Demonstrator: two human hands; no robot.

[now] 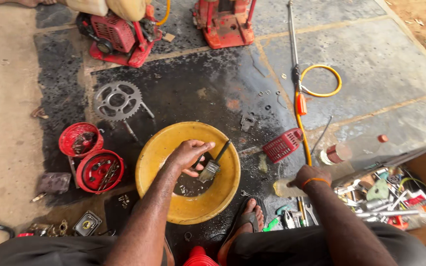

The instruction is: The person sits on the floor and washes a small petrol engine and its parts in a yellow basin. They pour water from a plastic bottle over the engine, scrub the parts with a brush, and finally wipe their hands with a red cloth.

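while your left hand hangs over the middle of the yellow basin, its fingers are curled around a small dark part that is too hidden to name, and the paintbrush sits just to the right of that hand, its bristles down near the dark liquid pooled in the basin's bottom and its black handle slanting up and away; whether the fingers grip the brush or only touch it you cannot tell from here. your right hand, with an orange band at the wrist, is pressed down on the wet floor well apart from the basin, fingers folded and closed, and whether anything sits under it is unclear. just beyond that hand lies a red slotted cover, and past it a long metal lance with a yellow hose. to the right of your right hand stands an open toolbox crammed with tools. off to the left of your left hand sit two red round parts, with a toothed sprocket beyond them. your sandalled foot rests just below the basin, between your two arms.
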